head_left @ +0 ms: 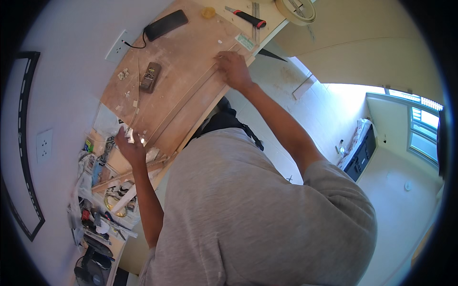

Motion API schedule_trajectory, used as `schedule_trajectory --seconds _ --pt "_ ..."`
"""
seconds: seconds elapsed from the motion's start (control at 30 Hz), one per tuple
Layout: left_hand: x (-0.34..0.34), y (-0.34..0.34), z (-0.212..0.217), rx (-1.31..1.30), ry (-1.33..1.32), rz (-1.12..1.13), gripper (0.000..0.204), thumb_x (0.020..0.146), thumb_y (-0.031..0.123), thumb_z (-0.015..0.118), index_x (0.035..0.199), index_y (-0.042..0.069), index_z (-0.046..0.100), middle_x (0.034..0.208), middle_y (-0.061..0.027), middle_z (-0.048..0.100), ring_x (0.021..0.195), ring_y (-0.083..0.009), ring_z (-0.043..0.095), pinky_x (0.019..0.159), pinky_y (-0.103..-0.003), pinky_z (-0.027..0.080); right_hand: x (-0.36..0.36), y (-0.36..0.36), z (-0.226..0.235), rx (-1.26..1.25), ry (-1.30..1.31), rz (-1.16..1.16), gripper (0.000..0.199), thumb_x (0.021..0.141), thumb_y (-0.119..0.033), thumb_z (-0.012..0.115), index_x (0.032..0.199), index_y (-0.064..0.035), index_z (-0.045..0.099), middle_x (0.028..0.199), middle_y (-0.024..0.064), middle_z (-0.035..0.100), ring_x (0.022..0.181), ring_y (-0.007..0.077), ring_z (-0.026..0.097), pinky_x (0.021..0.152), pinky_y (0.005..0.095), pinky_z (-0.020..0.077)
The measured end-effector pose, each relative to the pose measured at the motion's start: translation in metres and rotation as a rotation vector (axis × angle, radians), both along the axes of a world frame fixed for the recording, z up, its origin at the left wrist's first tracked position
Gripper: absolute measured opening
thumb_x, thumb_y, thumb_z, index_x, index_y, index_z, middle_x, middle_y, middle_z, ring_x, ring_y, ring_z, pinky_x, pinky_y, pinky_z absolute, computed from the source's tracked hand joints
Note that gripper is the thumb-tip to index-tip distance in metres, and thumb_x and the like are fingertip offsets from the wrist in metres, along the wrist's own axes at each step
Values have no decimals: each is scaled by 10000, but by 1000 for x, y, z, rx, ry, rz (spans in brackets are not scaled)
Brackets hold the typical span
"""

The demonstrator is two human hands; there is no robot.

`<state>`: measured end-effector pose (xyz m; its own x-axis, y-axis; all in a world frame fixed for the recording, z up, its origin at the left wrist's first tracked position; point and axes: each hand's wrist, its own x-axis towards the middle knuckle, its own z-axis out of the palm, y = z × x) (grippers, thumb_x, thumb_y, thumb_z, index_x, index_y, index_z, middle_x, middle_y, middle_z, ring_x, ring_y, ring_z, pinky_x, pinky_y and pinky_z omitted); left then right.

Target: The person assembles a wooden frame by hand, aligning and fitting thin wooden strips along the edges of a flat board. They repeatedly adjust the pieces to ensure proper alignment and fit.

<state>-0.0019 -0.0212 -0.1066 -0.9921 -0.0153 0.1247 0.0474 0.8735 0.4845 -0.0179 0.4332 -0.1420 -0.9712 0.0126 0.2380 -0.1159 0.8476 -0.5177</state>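
Note:
My left hand (130, 148) is over the left end of a dusty brown wooden board (186, 52), fingers apart, beside a crumpled clear plastic wrap (109, 122). I see nothing clearly gripped in it. My right hand (234, 70) rests at the board's right end with its fingers stretched out over the surface. A long thin strip (183, 100) runs along the board's near side between the two hands. Another thin, curved strip (138, 90) lies farther back, its lower end close to my left fingers. What lies under my right fingers is hidden.
On the board are a brown handheld device (150, 77), a black phone (166, 25) on a cable and a yellow lump (208, 12). A red-black utility knife (245, 17) and a tape roll (296, 9) lie at the far right. Cluttered tools (102, 221) fill the left side.

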Motion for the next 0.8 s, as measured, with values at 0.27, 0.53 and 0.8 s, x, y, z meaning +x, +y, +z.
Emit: schedule_trajectory --seconds 0.27,0.53,0.8 --pt "-107 104 -19 -111 127 -384 687 878 290 792 1419 -24 509 1359 -258 548 1234 -465 539 1018 -539 468 45 -57 -8 7 -32 -176 499 979 -318 648 1437 -134 580 1603 213 360 1504 425 335 1229 537 290" --pt "-124 123 -14 -296 157 -405 559 897 287 757 1362 42 570 1191 -198 611 1046 -423 596 884 -525 500 49 -64 -16 -48 49 -217 449 957 -247 669 1362 -61 611 1522 176 452 1464 394 405 1209 531 335" --pt "-80 170 -3 175 20 -804 549 898 257 776 1379 62 598 1104 -168 609 958 -353 656 807 -450 552 89 -146 -12 -39 -27 504 433 980 -255 627 1376 -81 619 1456 127 565 1481 322 409 1236 484 311"
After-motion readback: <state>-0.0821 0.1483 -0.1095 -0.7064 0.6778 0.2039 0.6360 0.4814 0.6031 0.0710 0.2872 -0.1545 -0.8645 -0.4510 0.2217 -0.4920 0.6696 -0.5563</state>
